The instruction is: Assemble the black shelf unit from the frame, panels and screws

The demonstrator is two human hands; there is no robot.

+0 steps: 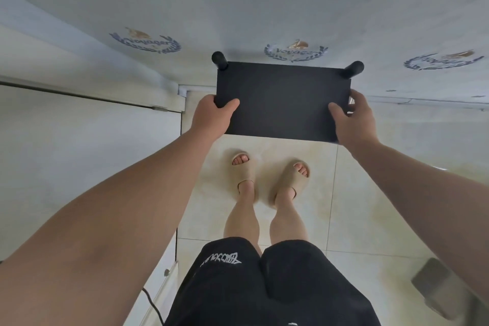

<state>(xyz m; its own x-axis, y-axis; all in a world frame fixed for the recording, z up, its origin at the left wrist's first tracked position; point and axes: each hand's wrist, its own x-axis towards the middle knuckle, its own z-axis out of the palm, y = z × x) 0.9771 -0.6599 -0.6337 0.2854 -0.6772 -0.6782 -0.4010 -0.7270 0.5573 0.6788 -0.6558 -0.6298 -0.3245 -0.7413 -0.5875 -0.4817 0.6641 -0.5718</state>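
I look straight down at the black shelf unit (283, 99), seen from its flat top panel. Two round black post ends (219, 59) stick out past its far corners, close to the wall. My left hand (213, 116) grips the near left corner, thumb on top and fingers under the edge. My right hand (353, 120) grips the near right corner the same way. The unit's lower parts are hidden beneath the top panel, and no loose screws or panels are in view.
A pale wall (264, 8) with printed emblems stands right behind the unit. A white door or cabinet (87, 145) is at the left. My sandalled feet (270, 180) stand on beige floor tiles, a grey object (439, 288) lies at the lower right, and a dark cable (152, 304) runs at the bottom left.
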